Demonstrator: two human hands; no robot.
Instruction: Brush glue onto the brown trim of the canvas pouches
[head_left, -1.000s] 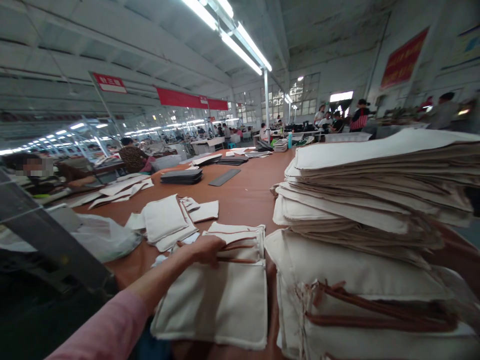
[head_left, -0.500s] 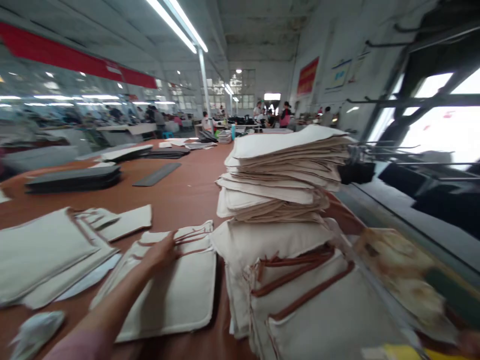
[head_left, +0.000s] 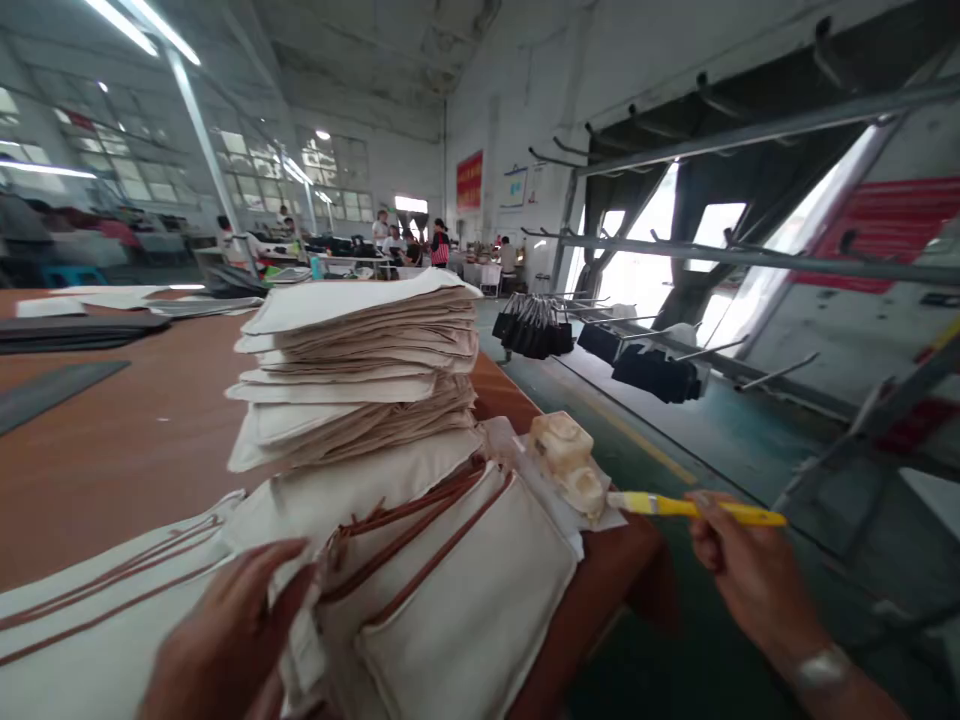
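Container (head_left: 561, 445), contents unclear; right fingers (head_left: 706, 550) pinch yellow brush (head_left: 669, 505) beside it; left fingers (head_left: 255, 568) part-curled, grip unclear.

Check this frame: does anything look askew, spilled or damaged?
The tall stack looks askew: its layers jut out unevenly at the edges. The container near the brush in the right hand looks blotchy and yellowed, perhaps from residue. No clear spill shows.
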